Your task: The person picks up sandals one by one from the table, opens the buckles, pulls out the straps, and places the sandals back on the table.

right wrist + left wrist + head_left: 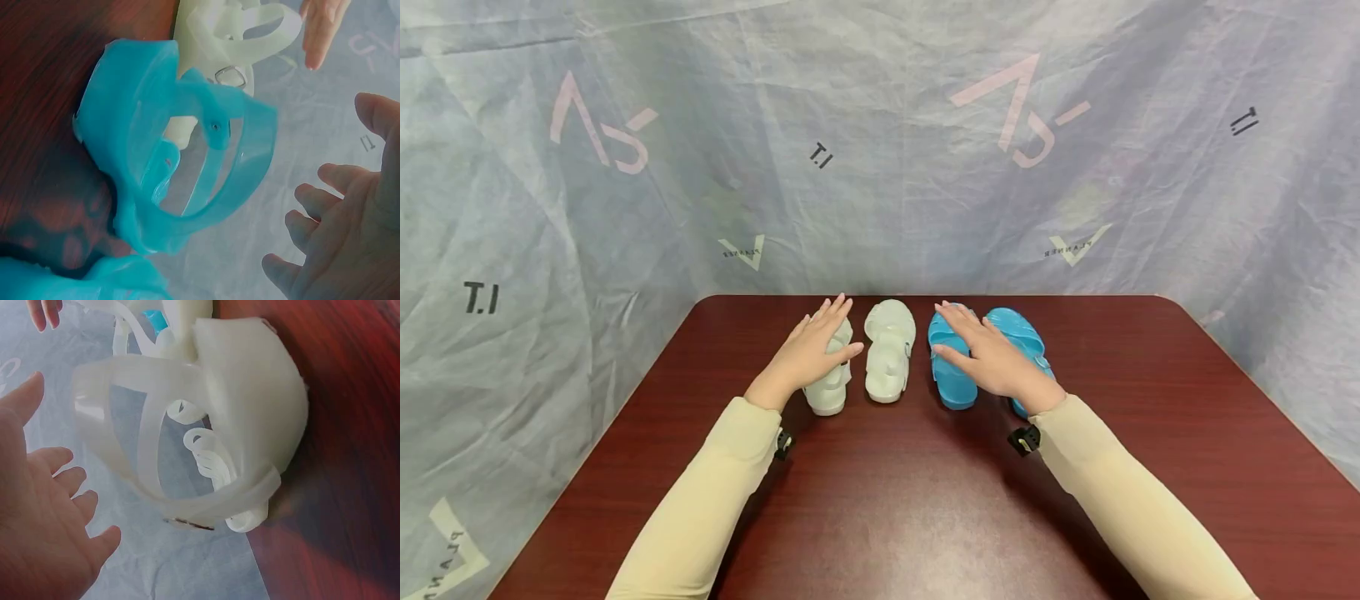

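My left hand (pixel 810 352) is held palm down over the left white sandal (pixel 829 402), fingers straight and thumb spread. In the left wrist view that sandal's heel strap (pixel 90 406) stands up beside the palm, apart from the fingers (pixel 84 503). A second white sandal (pixel 889 358) lies just to the right. My right hand (pixel 1000 358) hovers with extended fingers above the pair of blue sandals, covering parts of the left one (pixel 955 390) and the right one (pixel 1018 329). In the right wrist view the blue strap (pixel 259 140) is apart from the fingers (pixel 302 231). Neither hand holds anything.
The four-cornered dark red table (pixel 880 492) carries both pairs near its far edge. Behind it hangs a grey cloth backdrop (pixel 880 200) with printed letters. A black wrist strap (pixel 1024 439) shows under the right sleeve, another (pixel 783 443) by the left.
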Demonstrator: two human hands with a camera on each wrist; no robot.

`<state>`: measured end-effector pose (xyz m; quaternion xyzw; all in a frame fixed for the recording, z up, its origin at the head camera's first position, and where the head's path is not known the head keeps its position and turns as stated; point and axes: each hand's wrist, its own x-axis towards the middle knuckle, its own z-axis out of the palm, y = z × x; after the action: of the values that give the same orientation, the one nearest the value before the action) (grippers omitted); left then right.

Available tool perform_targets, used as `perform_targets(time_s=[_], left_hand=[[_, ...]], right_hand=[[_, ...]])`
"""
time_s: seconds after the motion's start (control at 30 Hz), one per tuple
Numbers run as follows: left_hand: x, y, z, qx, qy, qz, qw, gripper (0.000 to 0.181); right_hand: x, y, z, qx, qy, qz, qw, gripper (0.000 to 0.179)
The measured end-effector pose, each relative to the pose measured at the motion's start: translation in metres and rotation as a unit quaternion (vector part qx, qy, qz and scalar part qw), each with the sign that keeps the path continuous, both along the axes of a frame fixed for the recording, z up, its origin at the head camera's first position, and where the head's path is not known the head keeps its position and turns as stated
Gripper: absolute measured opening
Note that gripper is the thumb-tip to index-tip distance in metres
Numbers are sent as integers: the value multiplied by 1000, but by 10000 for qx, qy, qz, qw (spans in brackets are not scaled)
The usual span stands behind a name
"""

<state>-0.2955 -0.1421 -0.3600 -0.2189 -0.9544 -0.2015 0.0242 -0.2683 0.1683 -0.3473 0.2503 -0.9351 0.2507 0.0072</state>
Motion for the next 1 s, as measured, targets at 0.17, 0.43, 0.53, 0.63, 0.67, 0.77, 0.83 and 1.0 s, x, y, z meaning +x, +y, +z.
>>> perform_targets(time_s=[0.17, 0.43, 0.53, 0.63, 0.67, 0.77, 0.83, 1.0], left_hand=[[-1, -4, -1, 126, -95, -55, 9999, 81], [0, -9, -6, 202, -183, -25, 9996, 81], [1, -12, -6, 195, -217, -13, 9996, 81], [3, -15, -6, 172, -244, 0, 9996, 81], [3, -16, -6, 137, -226, 8, 9996, 81], [2, -19, -6, 96, -158, 34, 9998, 82], [2, -22, -6, 80, -114, 64, 9999, 83], [5, -27, -6, 217, -147, 117, 9996, 83]], right_hand=[[0, -8, 1, -97, -79, 26, 9999, 72], [1, -20, -1, -341, -178, 117, 9992, 71], [1, -24, -2, -402, -207, 149, 9989, 72], [0, -29, -2, -434, -218, 187, 9986, 72], [0, -31, -2, -431, -207, 188, 9987, 73], [0, -36, 0, -434, -150, 229, 9987, 73], [-1, -39, 0, -429, -140, 253, 9987, 74], [-3, -49, -1, -440, -228, 265, 9984, 74]])
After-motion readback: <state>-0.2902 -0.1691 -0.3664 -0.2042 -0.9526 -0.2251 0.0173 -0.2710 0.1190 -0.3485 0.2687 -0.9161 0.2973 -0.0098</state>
